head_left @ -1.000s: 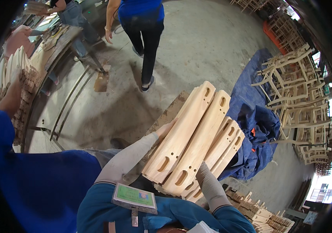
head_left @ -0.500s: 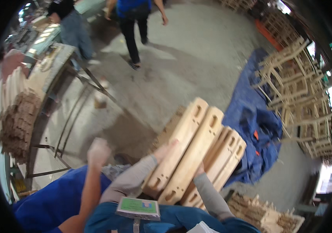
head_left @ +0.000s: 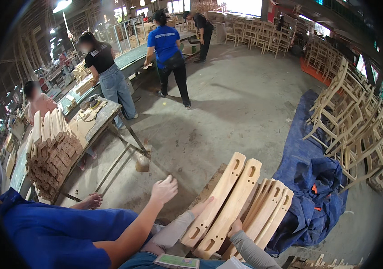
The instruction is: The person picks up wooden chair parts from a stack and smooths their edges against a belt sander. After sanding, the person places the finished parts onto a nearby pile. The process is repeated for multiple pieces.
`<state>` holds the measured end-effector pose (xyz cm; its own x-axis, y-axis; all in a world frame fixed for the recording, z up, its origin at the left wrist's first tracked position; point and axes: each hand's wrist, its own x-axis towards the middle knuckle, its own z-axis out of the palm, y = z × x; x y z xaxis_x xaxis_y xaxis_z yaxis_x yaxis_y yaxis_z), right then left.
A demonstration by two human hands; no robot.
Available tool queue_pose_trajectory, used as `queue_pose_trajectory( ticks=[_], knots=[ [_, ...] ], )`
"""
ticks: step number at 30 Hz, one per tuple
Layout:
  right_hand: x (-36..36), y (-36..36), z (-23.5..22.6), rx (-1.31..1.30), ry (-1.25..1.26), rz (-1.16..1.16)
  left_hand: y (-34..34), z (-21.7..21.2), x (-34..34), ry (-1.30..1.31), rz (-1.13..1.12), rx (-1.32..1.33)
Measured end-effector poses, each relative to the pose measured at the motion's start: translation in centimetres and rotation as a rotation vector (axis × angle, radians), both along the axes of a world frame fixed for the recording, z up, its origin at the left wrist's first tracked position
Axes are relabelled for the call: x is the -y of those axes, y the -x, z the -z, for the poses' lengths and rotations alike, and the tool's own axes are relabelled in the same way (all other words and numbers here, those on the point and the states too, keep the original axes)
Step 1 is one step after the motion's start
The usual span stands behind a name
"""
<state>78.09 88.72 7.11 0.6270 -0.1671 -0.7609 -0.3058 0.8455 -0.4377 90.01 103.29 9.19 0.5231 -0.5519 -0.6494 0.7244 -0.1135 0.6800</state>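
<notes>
Two pale wooden chair slats, slightly curved with a slot and small drilled holes at each end, stand side by side in front of me. My left hand presses against the outer left side of the pair, fingers along the wood. My right hand is closed at the pair's right side, its fingers partly hidden between the slats. Just right of it is a stack of similar slats. Beside me on the left, a co-worker in blue has one raised hand near my left forearm, holding nothing visible.
A metal-legged table at the left carries a pile of wooden parts. A crumpled blue tarp lies on the floor at right, beside stacked chair frames. Several people stand along a long green bench farther back.
My view has tilted up, bringing the far workshop into sight. The co-worker's raised hand has come closer to the slats. Both my hands stay on the slats.
</notes>
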Motion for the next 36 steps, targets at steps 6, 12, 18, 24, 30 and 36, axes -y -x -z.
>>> queue_pose_trajectory(
  ticks=[6,12,18,24,30,36],
  knots=[
    [-0.4,4.5,-1.7,-0.146,0.173,-0.165,2.1,-2.5,-1.2,0.056,-0.121,0.077],
    [3.2,8.5,-1.8,-0.040,0.230,-0.120,6.6,-5.3,-0.5,0.198,-0.252,0.192],
    [7.1,12.2,-4.5,0.116,0.116,-0.168,15.7,-5.5,-5.7,0.160,-0.545,0.272],
    [11.3,15.7,-6.4,0.252,0.278,-0.293,20.8,-5.4,-9.1,-0.293,-0.940,0.311],
    [14.3,18.6,-6.8,0.283,0.329,-0.507,29.8,-4.0,-8.5,-0.587,-0.864,0.543],
    [13.0,19.8,-7.0,0.301,0.397,-0.859,41.8,-1.2,-3.1,-0.622,-0.928,0.386]
  ],
)
